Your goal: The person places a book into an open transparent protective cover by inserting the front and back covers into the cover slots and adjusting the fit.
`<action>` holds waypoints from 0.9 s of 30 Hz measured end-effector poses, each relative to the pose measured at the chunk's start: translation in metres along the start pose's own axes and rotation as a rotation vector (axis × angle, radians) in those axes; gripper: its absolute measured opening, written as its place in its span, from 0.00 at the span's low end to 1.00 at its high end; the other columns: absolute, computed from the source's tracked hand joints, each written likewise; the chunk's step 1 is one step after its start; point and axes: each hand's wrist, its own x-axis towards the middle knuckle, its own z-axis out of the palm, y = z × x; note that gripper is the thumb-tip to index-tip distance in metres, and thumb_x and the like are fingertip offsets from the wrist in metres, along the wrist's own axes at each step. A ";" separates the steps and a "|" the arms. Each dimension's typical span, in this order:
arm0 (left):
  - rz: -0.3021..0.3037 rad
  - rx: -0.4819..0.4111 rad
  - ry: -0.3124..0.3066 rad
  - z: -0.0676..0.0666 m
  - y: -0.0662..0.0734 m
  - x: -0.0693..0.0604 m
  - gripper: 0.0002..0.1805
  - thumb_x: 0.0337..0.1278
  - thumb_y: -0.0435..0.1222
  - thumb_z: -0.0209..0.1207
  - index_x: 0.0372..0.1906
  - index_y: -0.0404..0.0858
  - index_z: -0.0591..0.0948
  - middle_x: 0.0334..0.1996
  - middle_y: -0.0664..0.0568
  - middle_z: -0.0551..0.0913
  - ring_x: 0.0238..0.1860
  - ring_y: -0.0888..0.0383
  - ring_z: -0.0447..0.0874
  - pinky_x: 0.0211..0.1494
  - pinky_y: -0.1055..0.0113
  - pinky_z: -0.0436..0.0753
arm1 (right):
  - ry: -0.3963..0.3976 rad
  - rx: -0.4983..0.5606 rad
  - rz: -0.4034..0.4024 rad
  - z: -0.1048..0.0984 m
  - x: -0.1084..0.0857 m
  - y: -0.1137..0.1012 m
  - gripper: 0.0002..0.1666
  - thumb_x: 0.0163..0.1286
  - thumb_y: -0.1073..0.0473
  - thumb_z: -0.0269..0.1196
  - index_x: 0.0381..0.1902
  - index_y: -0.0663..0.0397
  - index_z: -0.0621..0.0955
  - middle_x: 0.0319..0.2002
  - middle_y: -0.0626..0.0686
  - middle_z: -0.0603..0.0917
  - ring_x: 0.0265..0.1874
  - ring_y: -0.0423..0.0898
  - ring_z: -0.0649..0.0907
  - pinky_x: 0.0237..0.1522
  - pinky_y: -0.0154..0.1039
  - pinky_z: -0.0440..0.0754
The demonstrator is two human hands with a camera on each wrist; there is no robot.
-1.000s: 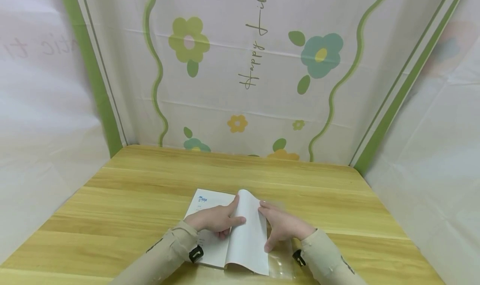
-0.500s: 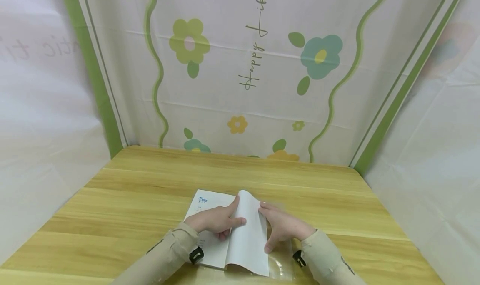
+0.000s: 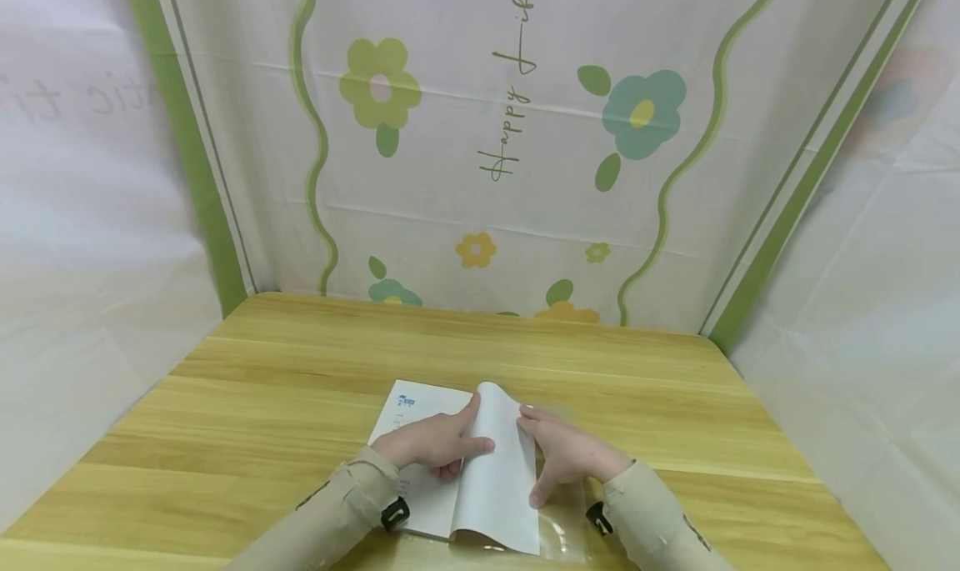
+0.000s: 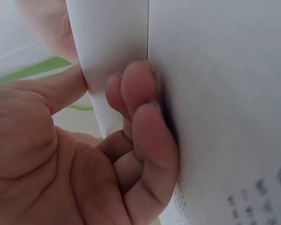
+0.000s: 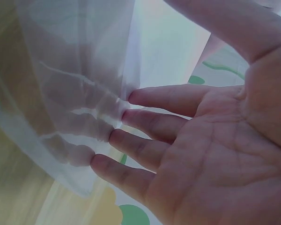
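Note:
A book lies open on the table, its left page printed with small marks and its blank white leaf arched up to the right. My left hand rests across the fold; the thumb lies on the leaf, the index finger reaches along it. In the left wrist view, this hand's other fingers curl loosely against the page. Clear plastic film shows beyond the leaf's right edge. Touching that edge is my right hand, thumb spread. The right wrist view shows straight fingers with tips against the film.
The wooden table extends around the book. A white curtain with printed flowers and lettering hangs behind it, and further white sheets stand at both sides. Black clips show at the wrists.

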 end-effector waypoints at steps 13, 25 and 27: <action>-0.022 0.031 0.028 0.004 0.000 0.001 0.48 0.68 0.52 0.57 0.79 0.38 0.43 0.15 0.49 0.74 0.15 0.56 0.71 0.22 0.66 0.72 | 0.000 -0.014 -0.012 0.000 0.000 0.001 0.66 0.32 0.59 0.84 0.67 0.79 0.64 0.71 0.72 0.58 0.70 0.65 0.59 0.69 0.57 0.58; 0.000 0.063 0.008 0.002 -0.003 0.002 0.47 0.70 0.53 0.54 0.79 0.38 0.42 0.16 0.49 0.75 0.16 0.56 0.72 0.23 0.66 0.73 | 0.000 -0.003 -0.012 -0.001 0.000 0.001 0.66 0.32 0.57 0.84 0.67 0.79 0.64 0.71 0.72 0.57 0.70 0.66 0.58 0.69 0.57 0.57; 0.006 0.060 0.002 0.002 -0.002 0.002 0.47 0.70 0.52 0.54 0.79 0.38 0.41 0.16 0.48 0.76 0.16 0.56 0.73 0.23 0.66 0.74 | 0.002 -0.001 -0.011 -0.001 0.000 0.001 0.66 0.32 0.58 0.84 0.67 0.79 0.64 0.71 0.73 0.57 0.70 0.66 0.58 0.69 0.57 0.57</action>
